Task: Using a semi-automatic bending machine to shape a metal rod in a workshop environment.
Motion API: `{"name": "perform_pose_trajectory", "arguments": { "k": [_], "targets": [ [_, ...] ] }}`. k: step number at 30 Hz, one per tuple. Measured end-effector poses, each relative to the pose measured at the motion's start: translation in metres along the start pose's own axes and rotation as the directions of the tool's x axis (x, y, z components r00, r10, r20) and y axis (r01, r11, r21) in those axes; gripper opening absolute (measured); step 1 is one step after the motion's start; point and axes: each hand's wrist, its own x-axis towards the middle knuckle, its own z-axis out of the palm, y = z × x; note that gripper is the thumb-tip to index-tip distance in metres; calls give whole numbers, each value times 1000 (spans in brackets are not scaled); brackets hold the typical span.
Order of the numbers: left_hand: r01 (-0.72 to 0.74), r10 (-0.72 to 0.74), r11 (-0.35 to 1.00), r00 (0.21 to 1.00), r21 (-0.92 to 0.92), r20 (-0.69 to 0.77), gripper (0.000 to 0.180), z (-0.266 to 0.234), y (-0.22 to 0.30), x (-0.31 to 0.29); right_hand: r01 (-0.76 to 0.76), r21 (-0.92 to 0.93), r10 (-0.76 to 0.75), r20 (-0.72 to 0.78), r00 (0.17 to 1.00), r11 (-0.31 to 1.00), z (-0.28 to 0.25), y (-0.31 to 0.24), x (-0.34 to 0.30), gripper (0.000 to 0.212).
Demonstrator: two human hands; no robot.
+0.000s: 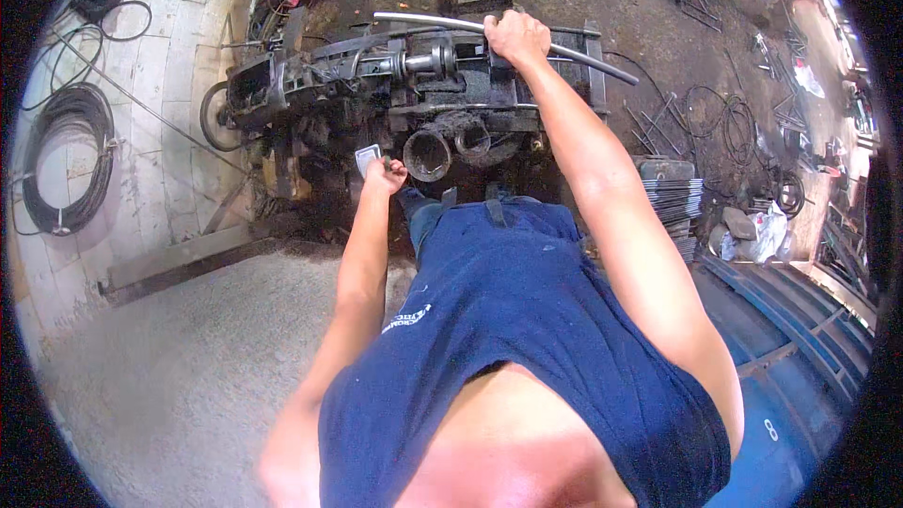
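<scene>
My right hand (519,36) is wrapped around a long, slightly bent grey metal rod (597,63). The rod lies across the far side of a dark, greasy machine (442,85), sticking out on both sides of my fist. Low at the machine's near left, my left hand (386,175) has its fingers curled beside a small pale rectangular plate (368,159). Whatever those fingers grip is too small and dark to make out. A round, dirty metal pulley or ring (427,154) sits just right of my left hand. A shiny cylindrical shaft (428,63) shows on top of the machine.
A coil of dark wire (66,158) rests on the pale tiles at left. Stacked metal pieces (673,196) stand at right, near a white plastic bag (769,233) and a blue metal panel (785,357). Thin metal frames and loose wire litter the dark floor beyond.
</scene>
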Motion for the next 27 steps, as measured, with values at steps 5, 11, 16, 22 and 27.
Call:
{"name": "perform_pose_trajectory", "arguments": {
  "k": [5,11,16,22,27],
  "targets": [
    [-11,11,1000,1000,17,-21,25,4,-6,-11,-23,5,23,-29,999,1000,5,15,2,54],
    [30,-30,1000,999,7,-34,25,5,-7,-16,-39,-7,39,6,999,999,3,6,2,55],
    [-8,13,995,999,98,-46,28,3,-7,-14,-62,-17,62,8,998,998,-3,11,0,55],
    [23,-22,999,999,25,-37,23,4,-6,-15,-83,-20,84,53,995,996,1,5,1,56],
    [5,-4,1000,999,27,-40,28,2,-8,-12,-78,-23,79,30,996,997,0,11,1,55]
  ]
}}
